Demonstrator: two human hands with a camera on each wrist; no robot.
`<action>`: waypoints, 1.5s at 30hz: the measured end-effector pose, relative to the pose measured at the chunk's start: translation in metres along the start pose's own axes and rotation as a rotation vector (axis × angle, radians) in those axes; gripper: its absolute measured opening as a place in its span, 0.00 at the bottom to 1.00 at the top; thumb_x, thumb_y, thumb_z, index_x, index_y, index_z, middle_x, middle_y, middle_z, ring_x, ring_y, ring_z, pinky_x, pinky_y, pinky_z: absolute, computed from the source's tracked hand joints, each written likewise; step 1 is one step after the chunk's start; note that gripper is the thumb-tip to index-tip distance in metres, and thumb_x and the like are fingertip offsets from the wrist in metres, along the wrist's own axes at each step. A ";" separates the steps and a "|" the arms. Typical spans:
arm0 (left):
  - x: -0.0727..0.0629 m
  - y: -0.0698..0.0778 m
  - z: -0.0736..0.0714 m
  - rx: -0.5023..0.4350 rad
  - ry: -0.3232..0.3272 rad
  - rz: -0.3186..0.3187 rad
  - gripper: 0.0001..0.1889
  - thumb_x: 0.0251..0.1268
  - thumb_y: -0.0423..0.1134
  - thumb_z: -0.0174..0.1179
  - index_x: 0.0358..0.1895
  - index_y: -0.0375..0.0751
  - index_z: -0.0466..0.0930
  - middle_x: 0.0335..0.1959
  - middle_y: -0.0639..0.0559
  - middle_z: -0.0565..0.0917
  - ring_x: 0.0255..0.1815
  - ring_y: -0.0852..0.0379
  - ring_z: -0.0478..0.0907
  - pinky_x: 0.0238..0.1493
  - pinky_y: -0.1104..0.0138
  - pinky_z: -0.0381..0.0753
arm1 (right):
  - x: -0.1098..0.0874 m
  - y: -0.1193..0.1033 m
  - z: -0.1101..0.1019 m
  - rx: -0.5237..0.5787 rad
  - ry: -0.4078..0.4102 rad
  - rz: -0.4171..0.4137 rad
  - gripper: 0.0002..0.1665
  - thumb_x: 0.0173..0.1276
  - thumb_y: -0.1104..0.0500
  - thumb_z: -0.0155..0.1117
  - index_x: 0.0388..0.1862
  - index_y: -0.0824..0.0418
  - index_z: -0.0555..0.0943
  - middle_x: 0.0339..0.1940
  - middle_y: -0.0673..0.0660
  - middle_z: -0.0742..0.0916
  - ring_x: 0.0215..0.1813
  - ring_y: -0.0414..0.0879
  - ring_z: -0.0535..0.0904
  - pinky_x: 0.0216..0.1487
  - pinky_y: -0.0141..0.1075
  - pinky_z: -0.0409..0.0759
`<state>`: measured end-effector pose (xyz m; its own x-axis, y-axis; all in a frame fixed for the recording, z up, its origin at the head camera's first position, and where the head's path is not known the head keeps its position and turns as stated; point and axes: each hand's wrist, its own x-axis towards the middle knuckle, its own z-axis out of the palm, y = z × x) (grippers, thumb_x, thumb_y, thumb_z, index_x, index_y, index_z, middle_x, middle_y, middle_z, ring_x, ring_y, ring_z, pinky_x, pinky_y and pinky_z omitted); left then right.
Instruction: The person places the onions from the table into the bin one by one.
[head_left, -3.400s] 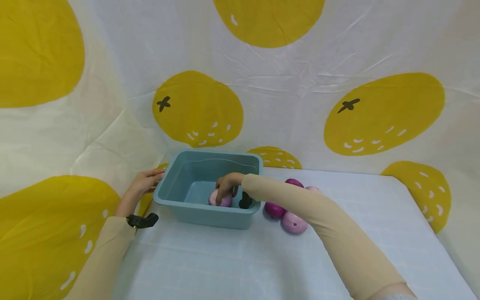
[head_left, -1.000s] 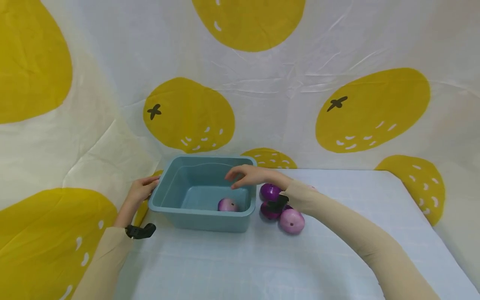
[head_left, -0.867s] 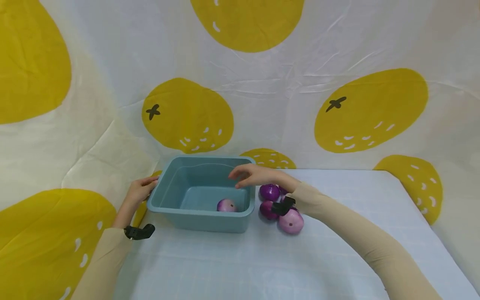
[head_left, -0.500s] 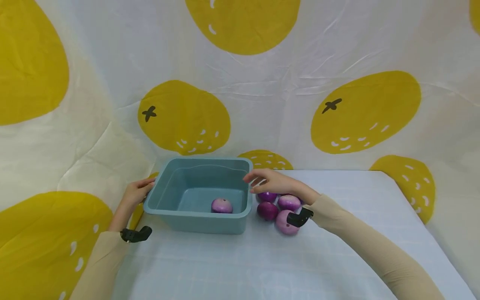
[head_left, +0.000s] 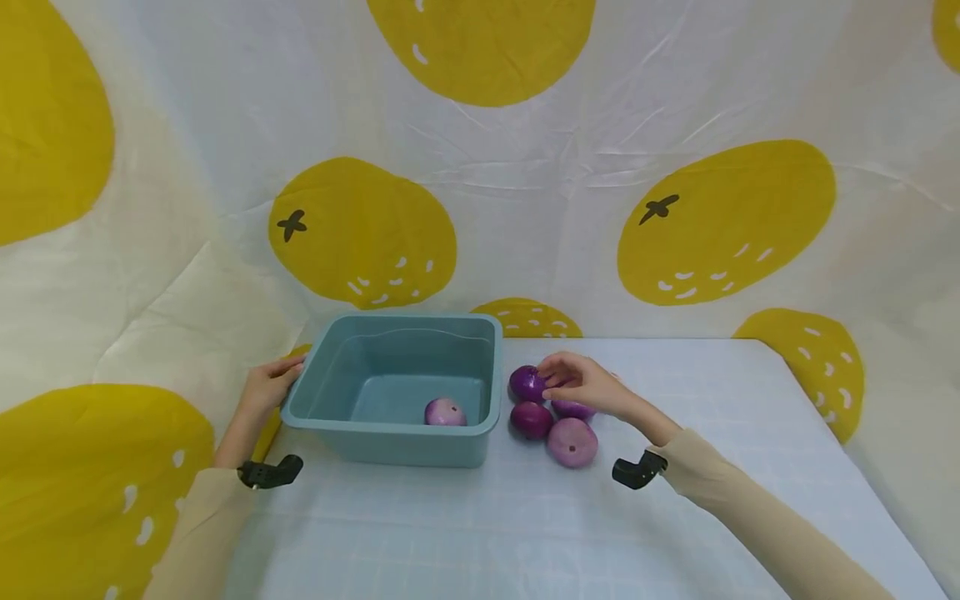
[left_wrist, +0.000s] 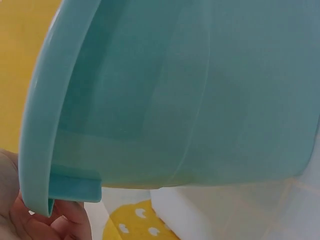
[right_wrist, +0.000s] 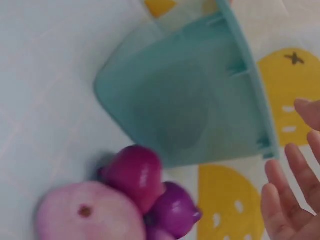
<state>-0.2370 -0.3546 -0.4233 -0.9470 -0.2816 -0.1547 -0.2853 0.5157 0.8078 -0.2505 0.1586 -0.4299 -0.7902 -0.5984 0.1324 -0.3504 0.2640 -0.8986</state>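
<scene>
At the left end of a blue-green plastic basin (head_left: 408, 450), my left hand (head_left: 268, 385) holds the rim. Its curled fingers (left_wrist: 72, 220) show beneath the rim in the left wrist view. One pale purple onion (head_left: 446, 412) lies inside the basin, near its front wall. My right hand (head_left: 588, 385) hovers over a group of onions to the basin's right, fingers spread and holding nothing. That group has a dark purple onion (head_left: 527, 383), a magenta onion (head_left: 531, 421), a pink onion (head_left: 573, 442) and a purple onion (head_left: 573, 409) partly under the hand.
A pale checked cloth (head_left: 420, 533) covers the table. Behind and to the left hangs a white curtain (head_left: 540, 217) printed with large yellow fruit. The basin stands close to the curtain at the back left.
My right hand let go of an onion in the basin, rose out over the right rim and moved right above the other onions. The left hand stays at the basin's rim.
</scene>
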 end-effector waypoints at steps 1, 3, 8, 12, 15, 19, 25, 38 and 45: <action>-0.001 0.000 -0.001 -0.004 0.002 -0.004 0.25 0.76 0.45 0.46 0.68 0.33 0.66 0.69 0.31 0.66 0.65 0.38 0.67 0.55 0.62 0.76 | -0.003 0.006 0.000 0.011 0.026 0.008 0.25 0.61 0.66 0.67 0.57 0.69 0.74 0.53 0.69 0.82 0.51 0.62 0.79 0.51 0.31 0.80; -0.001 0.000 -0.002 -0.001 0.012 -0.007 0.25 0.75 0.46 0.47 0.68 0.34 0.67 0.69 0.32 0.67 0.61 0.41 0.71 0.46 0.70 0.76 | -0.010 0.016 -0.002 0.030 0.081 0.039 0.26 0.61 0.66 0.67 0.57 0.70 0.74 0.53 0.71 0.81 0.50 0.61 0.80 0.50 0.28 0.79; -0.003 0.002 -0.005 -0.011 0.004 -0.001 0.26 0.73 0.47 0.50 0.67 0.36 0.68 0.68 0.32 0.69 0.41 0.65 0.75 0.34 0.79 0.73 | -0.027 0.041 -0.004 0.029 0.165 0.110 0.25 0.62 0.67 0.66 0.58 0.71 0.73 0.53 0.73 0.80 0.48 0.54 0.81 0.47 0.27 0.78; -0.004 0.003 -0.007 -0.027 -0.007 -0.019 0.27 0.72 0.48 0.51 0.67 0.36 0.68 0.66 0.34 0.71 0.33 0.73 0.72 0.34 0.76 0.75 | -0.040 0.056 -0.005 0.026 0.198 0.129 0.27 0.62 0.66 0.67 0.57 0.75 0.71 0.53 0.76 0.79 0.49 0.58 0.81 0.47 0.28 0.79; -0.005 0.003 -0.006 -0.041 -0.009 -0.035 0.27 0.71 0.49 0.53 0.67 0.37 0.68 0.62 0.38 0.75 0.31 0.72 0.73 0.33 0.74 0.76 | -0.050 0.064 -0.004 0.007 0.227 0.162 0.29 0.61 0.64 0.69 0.58 0.76 0.71 0.52 0.73 0.79 0.50 0.61 0.80 0.48 0.27 0.78; -0.005 0.004 -0.005 -0.041 -0.016 -0.036 0.27 0.71 0.49 0.53 0.67 0.38 0.68 0.62 0.37 0.74 0.30 0.72 0.73 0.33 0.73 0.77 | -0.062 0.072 -0.005 -0.034 0.215 0.237 0.31 0.60 0.60 0.70 0.59 0.72 0.71 0.53 0.70 0.80 0.51 0.60 0.80 0.46 0.27 0.78; -0.005 0.002 -0.005 -0.050 -0.033 -0.045 0.28 0.71 0.51 0.51 0.69 0.40 0.67 0.66 0.35 0.71 0.31 0.73 0.74 0.35 0.74 0.78 | -0.071 0.084 -0.002 -0.023 0.117 0.326 0.36 0.60 0.60 0.68 0.63 0.73 0.67 0.57 0.72 0.79 0.52 0.58 0.79 0.48 0.35 0.80; -0.002 -0.001 -0.003 -0.037 -0.016 -0.078 0.28 0.71 0.52 0.52 0.68 0.42 0.68 0.62 0.38 0.75 0.31 0.70 0.74 0.33 0.72 0.78 | -0.068 0.099 0.018 -0.024 0.084 0.386 0.38 0.55 0.55 0.74 0.59 0.70 0.68 0.57 0.68 0.78 0.58 0.59 0.75 0.54 0.44 0.78; -0.002 -0.002 -0.003 -0.027 -0.010 -0.068 0.27 0.72 0.52 0.51 0.68 0.42 0.68 0.66 0.35 0.72 0.30 0.71 0.74 0.32 0.73 0.77 | -0.062 0.100 0.025 -0.070 0.096 0.417 0.37 0.53 0.55 0.75 0.56 0.69 0.69 0.56 0.68 0.78 0.58 0.59 0.75 0.54 0.47 0.78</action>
<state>-0.2346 -0.3573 -0.4232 -0.9269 -0.3074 -0.2153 -0.3454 0.4739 0.8100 -0.2236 0.2033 -0.5388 -0.9135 -0.3572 -0.1949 -0.0219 0.5213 -0.8531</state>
